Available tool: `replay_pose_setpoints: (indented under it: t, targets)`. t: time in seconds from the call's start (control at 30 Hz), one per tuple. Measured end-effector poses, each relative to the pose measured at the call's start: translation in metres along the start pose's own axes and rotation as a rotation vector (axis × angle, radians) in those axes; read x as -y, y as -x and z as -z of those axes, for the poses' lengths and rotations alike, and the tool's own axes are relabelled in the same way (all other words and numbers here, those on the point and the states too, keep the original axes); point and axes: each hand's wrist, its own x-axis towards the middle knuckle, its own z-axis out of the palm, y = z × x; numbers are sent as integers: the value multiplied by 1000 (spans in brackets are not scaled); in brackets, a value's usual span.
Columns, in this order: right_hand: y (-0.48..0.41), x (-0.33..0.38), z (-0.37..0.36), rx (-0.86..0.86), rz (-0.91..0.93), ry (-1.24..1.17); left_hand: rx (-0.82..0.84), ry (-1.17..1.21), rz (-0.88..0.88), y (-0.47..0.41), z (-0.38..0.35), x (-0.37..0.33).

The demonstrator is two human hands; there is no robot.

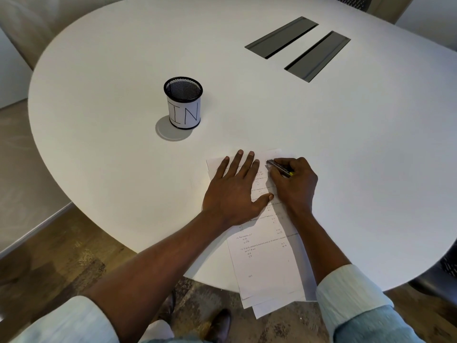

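Item: stack of white printed paper sheets [265,266], bearing numbered questions in small black type; lies on the near part of the white rounded tabletop [123,95], its lower end overhanging the near edge. At least three sheets, fanned slightly at the bottom.

Left hand [235,191]: flat on the upper part of the sheets, palm down, fingers straight and spread, thumb out to the right.

Right hand [294,181]: fingers curled round a slim silver-and-black pen with a yellow end [279,168], tip pointing left toward the top of the sheets, just beside the left hand's fingertips. Whether the tip touches the paper cannot be told.

Also present: black wire-mesh cylindrical pen cup with a white paper label hand-lettered "IN" [183,103], upright, well apart to the upper left of the sheets; two dark rectangular cable-slot covers [296,48] set into the tabletop at the far right; pale blue rolled sleeves [346,293] on both forearms.
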Motion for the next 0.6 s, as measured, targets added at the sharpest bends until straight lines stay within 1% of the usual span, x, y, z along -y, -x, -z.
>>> replay_pose_setpoints:
  t: [0.4,0.53,0.6]
  targets:
    - [-1,-6,0,38,90,29,0,-3,-1,-1,-2,1]
    - [-1,-2,-1,101,131,43,-2,-11,-1,0,-2,1]
    - [-1,-1,-1,101,134,51,-2,-12,-2,0,-1,0]
